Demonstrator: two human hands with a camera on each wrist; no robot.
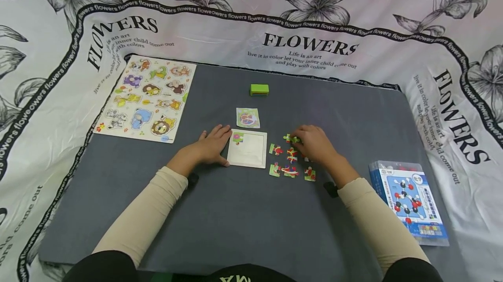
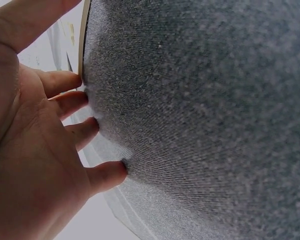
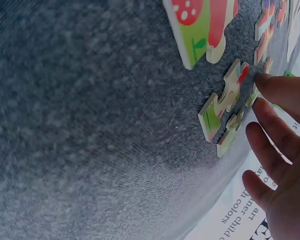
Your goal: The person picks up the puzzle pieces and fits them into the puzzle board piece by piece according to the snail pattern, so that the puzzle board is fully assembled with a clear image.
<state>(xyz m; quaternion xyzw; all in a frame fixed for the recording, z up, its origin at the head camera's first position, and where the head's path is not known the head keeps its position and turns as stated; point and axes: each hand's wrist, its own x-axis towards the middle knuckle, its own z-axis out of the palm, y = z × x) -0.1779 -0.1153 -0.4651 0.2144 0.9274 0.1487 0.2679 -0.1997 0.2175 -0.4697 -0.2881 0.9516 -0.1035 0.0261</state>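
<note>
A white puzzle tray (image 1: pixel 251 151) lies mid-table, with one green puzzle piece (image 1: pixel 238 136) in its far left corner. My left hand (image 1: pixel 210 146) rests at the tray's left edge, fingers spread; in the left wrist view its fingertips (image 2: pixel 117 172) touch the grey cloth. To the right of the tray, my right hand (image 1: pixel 314 142) pinches a green-edged puzzle piece (image 3: pixel 252 96) between thumb and forefinger, low at the cloth. Several loose pieces, among them a red-and-green piece (image 1: pixel 276 149) and a bottom piece (image 1: pixel 290 171), lie around it. The hand partly hides some pieces.
Beyond the tray lies a small picture card (image 1: pixel 248 118), with a green block-like stack (image 1: pixel 259 90) farther back. An animal board (image 1: pixel 147 98) is at the far left. A blue-and-white boxed set (image 1: pixel 410 203) with molecule pictures sits at the right edge.
</note>
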